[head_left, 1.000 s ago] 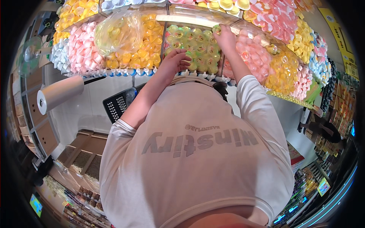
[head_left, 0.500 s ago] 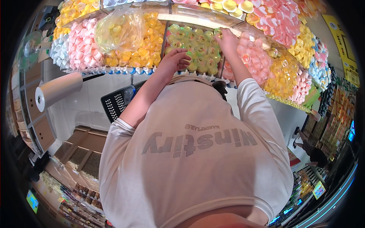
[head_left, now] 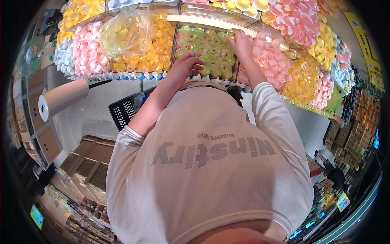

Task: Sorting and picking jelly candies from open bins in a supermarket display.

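Where the display bench (head_left: 195, 19) comes closest to the wearer's body, at twelve o'clock in the view, the green cups (head_left: 211, 57) fill one compartment. They are small, rounded and translucent, yellowish green with shiny domed tops, and reddish and orange flecks show through many of them. They sit packed side by side. One green cup (head_left: 230, 33) is at the compartment's one o'clock corner, in the grip of the right hand (head_left: 242, 44): a narrow pinch at the fingertips, with the hand covering part of the cup. At the compartment's eight o'clock side hovers the left hand (head_left: 188, 67), its grip wide and loosely curled, with nothing visible in it; whether it touches the cups cannot be told.

Pink cups (head_left: 270, 59) lie at three o'clock of the green ones. At nine o'clock are orange-yellow cups (head_left: 161, 44), and a clear bag (head_left: 126, 34) with greenish cups inside rests on them. Out toward eight o'clock are a black perforated basket (head_left: 122, 112) and a white roll (head_left: 63, 99).

Compared with half a second ago, both hands and the pinched cup have hardly shifted. At four o'clock, a distant person in dark clothing (head_left: 335, 176) appears slightly lower than before.
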Action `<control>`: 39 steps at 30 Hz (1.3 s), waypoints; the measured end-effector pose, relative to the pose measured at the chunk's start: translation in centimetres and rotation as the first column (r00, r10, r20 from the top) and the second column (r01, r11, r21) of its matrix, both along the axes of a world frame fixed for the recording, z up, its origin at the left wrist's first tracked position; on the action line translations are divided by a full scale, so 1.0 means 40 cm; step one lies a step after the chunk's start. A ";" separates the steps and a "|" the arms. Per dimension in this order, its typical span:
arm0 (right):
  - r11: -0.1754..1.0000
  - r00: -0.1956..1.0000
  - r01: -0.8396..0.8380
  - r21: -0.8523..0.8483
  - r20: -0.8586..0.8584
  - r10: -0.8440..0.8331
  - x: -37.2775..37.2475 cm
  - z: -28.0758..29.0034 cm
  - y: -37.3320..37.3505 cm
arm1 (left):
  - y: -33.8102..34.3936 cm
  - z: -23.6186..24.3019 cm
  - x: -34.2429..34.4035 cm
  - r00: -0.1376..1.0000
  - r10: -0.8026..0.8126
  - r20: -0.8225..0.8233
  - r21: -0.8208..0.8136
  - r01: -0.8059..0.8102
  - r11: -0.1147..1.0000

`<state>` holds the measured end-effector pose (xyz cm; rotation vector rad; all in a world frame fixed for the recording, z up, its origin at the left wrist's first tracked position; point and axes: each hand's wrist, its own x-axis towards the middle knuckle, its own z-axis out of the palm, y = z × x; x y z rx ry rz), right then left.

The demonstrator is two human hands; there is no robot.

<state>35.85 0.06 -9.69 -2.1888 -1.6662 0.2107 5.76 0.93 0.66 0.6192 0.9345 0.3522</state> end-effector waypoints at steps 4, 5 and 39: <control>0.998 0.998 -0.051 -0.025 0.041 0.052 -0.004 0.021 0.015 | -0.002 -0.001 0.000 1.000 -0.008 0.006 0.004 0.008 1.000; 0.998 0.998 -0.055 -0.026 0.038 0.056 -0.003 0.019 0.018 | -0.003 0.001 0.001 1.000 -0.007 0.008 0.005 0.007 1.000; 0.971 0.970 0.174 0.164 -0.198 -0.141 -0.002 0.015 0.008 | -0.003 -0.012 -0.018 1.000 0.001 0.016 0.015 -0.001 1.000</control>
